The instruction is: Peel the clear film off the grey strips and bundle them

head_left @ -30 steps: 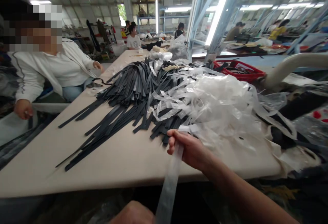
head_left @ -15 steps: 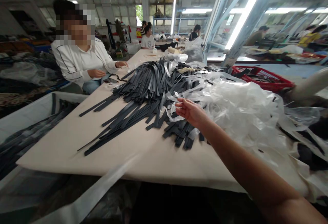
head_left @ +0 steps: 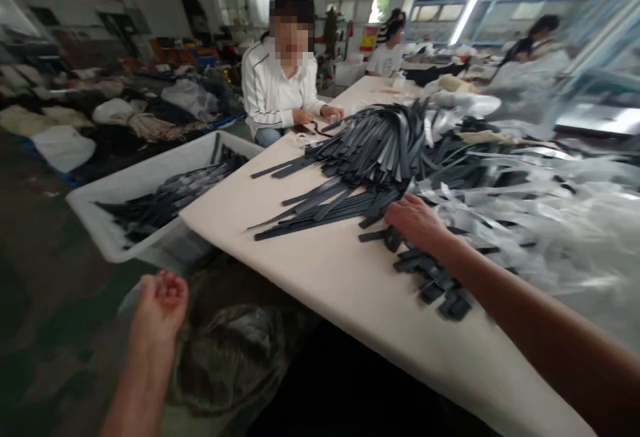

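My right hand [head_left: 415, 220] is over the near edge of a pile of dark grey flat strips [head_left: 370, 144]. Its fingers are bent down and closed on a dark strip [head_left: 393, 238], which curls under the fingertips. To the left, off the table's edge and above the floor, my left hand [head_left: 165, 304] has its fingers curled in. Some translucent plastic [head_left: 130, 298] shows beside that hand; whether the fingers grip it is unclear. More dark strips [head_left: 445, 290] lie bunched below my right wrist, slightly blurred.
Clear plastic film [head_left: 575, 224] heaps over the table's right side. A white bin [head_left: 85, 200] holding dark strips stands left of the pale table [head_left: 300, 270]. Below the table edge is a plastic bag [head_left: 235, 350]. Across the table sits a co-worker in a white jacket [head_left: 263, 84].
The view has swung left. My right hand has lowered from above the plastic film onto the dark strips. My left hand has come into view; the blurred translucent strip at lower left is gone.
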Demonstrator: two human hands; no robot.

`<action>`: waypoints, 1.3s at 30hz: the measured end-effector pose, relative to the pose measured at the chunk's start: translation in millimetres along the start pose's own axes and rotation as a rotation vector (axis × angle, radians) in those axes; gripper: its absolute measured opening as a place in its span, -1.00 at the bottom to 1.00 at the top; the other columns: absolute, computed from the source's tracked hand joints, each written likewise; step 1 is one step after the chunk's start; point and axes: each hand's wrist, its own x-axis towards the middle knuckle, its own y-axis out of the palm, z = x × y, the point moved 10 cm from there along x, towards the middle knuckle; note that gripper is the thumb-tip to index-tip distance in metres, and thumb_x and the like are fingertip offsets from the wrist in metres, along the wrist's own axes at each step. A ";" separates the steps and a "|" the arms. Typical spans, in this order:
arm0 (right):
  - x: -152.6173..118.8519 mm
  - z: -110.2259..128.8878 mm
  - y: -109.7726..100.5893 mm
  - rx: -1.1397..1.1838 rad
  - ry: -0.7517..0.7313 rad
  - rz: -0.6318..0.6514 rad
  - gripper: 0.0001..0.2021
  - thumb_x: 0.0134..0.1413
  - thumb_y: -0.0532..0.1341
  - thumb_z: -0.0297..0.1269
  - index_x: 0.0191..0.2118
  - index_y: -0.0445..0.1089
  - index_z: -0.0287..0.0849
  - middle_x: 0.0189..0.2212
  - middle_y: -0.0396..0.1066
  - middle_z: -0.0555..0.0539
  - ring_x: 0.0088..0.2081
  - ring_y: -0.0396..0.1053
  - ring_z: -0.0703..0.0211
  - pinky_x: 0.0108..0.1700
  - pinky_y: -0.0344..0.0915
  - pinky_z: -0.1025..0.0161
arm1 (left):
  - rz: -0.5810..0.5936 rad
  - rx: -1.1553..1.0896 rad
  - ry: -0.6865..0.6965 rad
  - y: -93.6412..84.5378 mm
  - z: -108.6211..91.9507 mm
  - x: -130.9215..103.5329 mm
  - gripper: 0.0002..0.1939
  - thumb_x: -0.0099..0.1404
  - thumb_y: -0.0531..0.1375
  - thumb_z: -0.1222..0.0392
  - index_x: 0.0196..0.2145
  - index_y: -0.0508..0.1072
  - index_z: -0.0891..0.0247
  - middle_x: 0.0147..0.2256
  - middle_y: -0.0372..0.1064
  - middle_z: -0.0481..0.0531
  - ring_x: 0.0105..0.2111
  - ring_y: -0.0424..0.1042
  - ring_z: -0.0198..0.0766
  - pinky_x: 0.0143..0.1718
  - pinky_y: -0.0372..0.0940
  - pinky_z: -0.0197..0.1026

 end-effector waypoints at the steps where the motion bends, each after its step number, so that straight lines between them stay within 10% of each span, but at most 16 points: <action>1: 1.4 -2.9 -8.3 -0.023 -0.024 -0.056 -0.75 0.10 0.06 -0.54 -0.43 0.46 -0.20 -0.31 0.50 -0.24 -0.17 0.42 -0.12 0.10 0.13 -0.13 | -0.043 -0.065 -0.009 -7.3 5.6 1.0 -0.76 0.46 0.04 0.19 -0.35 0.40 0.26 -0.41 0.38 -0.10 -0.48 0.38 -0.47 -0.42 0.37 -0.41; 5: -13.2 4.3 -63.7 -0.006 -0.013 -0.403 -0.73 0.26 0.01 -0.30 -0.29 0.46 -0.05 -0.18 0.53 -0.14 -0.14 0.46 -0.10 0.17 0.14 -0.17 | 0.014 -0.313 -0.177 18.6 44.0 -31.9 -0.80 0.41 0.13 0.19 -0.38 0.44 0.27 -0.39 0.47 -0.07 -0.45 0.46 -0.44 -0.39 0.43 -0.38; 9: -40.3 64.3 -94.5 0.377 -0.028 -0.556 -0.87 0.28 0.13 -0.23 -0.20 0.43 0.07 -0.15 0.54 0.01 -0.12 0.49 -0.02 0.25 0.12 -0.18 | 0.090 -0.361 -0.360 62.5 81.2 -85.3 -0.75 0.44 0.08 0.21 -0.37 0.47 0.29 -0.40 0.51 -0.04 -0.46 0.49 -0.41 -0.40 0.43 -0.36; 16: -44.7 170.6 -34.6 0.661 -0.078 -0.304 -0.85 0.24 0.18 -0.29 -0.13 0.47 -0.06 -0.32 0.57 -0.02 -0.33 0.51 0.15 -0.24 0.35 0.25 | 0.164 -0.337 -0.494 95.6 126.3 -135.6 -0.78 0.43 0.09 0.27 -0.35 0.49 0.27 -0.37 0.52 -0.04 -0.45 0.52 -0.38 -0.40 0.42 -0.32; 39: -27.3 214.9 13.8 0.355 -0.142 -0.131 -0.68 0.33 0.11 -0.26 0.15 0.34 -0.08 -0.24 0.58 -0.11 -0.28 0.51 0.06 -0.20 0.29 0.23 | 0.315 -0.274 -0.588 85.7 177.4 -162.7 -0.98 0.26 0.29 0.34 -0.35 0.52 0.34 -0.38 0.56 0.01 -0.39 0.55 -0.33 -0.34 0.44 -0.34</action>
